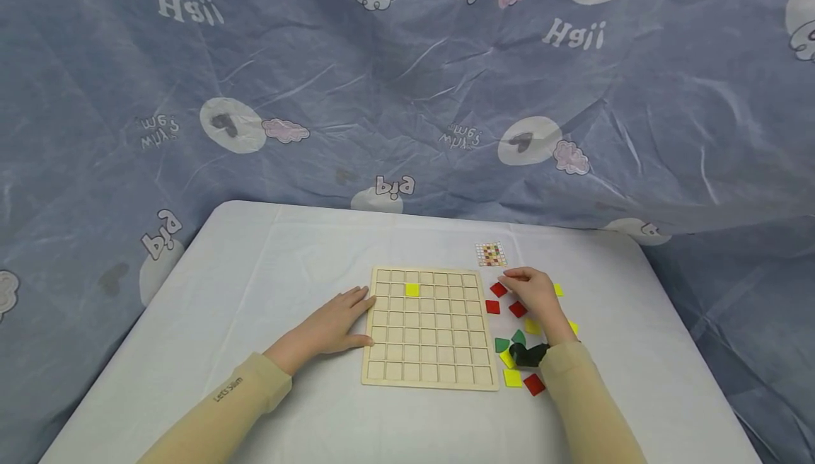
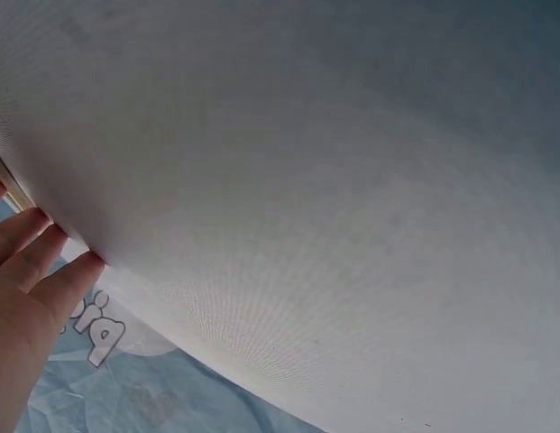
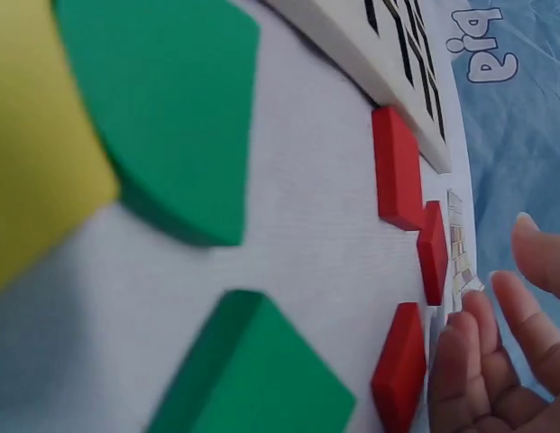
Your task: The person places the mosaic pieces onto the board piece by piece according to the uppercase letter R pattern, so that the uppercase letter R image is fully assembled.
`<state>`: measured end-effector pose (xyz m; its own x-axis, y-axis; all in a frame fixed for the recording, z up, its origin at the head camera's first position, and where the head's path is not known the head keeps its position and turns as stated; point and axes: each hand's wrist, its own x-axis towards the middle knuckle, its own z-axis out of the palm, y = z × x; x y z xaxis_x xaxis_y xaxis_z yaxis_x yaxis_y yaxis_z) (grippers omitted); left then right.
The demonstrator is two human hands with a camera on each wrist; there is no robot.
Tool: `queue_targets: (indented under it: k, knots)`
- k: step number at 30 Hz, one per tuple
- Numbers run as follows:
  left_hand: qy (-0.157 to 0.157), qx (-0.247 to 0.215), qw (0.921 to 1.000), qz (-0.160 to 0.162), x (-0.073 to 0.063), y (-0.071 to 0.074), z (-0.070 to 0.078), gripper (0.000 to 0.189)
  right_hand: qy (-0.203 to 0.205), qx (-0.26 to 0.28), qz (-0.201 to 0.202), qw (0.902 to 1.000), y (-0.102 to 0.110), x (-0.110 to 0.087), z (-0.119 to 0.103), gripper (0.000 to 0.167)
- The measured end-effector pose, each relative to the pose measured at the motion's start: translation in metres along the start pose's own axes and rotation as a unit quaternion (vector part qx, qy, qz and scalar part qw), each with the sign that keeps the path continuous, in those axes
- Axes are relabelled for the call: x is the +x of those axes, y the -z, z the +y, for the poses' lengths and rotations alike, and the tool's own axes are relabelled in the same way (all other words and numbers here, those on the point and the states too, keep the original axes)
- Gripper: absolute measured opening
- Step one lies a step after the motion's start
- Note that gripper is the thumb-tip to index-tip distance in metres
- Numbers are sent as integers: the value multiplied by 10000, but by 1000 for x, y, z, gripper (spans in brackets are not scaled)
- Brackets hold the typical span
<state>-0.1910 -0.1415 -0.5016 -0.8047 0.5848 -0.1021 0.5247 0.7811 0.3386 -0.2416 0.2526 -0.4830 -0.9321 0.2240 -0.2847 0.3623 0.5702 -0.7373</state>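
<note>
A wooden grid board (image 1: 429,354) lies on the table with one yellow square tile (image 1: 412,290) in a cell of its second row. My left hand (image 1: 334,322) rests along the board's left edge, fingers spread and fairly straight. In the left wrist view its fingertips (image 2: 92,262) lie at the table surface beside the wooden edge. To the right of the board, my right hand (image 1: 537,296) hovers by several red tiles (image 1: 492,307). The right wrist view shows its thumb (image 3: 541,257) apart from the loosely bent fingers, with nothing between them.
Green pieces (image 1: 502,345) with a curved side and more yellow tiles (image 1: 512,378) lie right of the board, partly under the right arm. Another red tile (image 1: 534,384) is nearer the front. A small printed colour-grid card (image 1: 491,254) lies behind them. Patterned blue cloth (image 1: 407,82) hangs behind the table.
</note>
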Motion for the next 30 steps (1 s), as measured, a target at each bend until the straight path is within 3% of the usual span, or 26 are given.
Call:
queue_targets:
  k: [5, 8, 24, 30]
  knots:
    - [19, 7, 10000, 4, 1, -1, 1, 83, -310, -324, -137, 9989, -3, -2, 2, 44]
    - [64, 1, 10000, 5, 1, -1, 0, 83, -297, -523, -92, 9981, -7, -7, -2, 43]
    - [202, -38, 9998, 1, 2, -1, 3, 83, -519, -618, 168, 9966, -15, -11, -7, 32]
    - [159, -36, 9999, -3, 0, -1, 3, 83, -104, -286, 374, 9988, -18, -12, -12, 26]
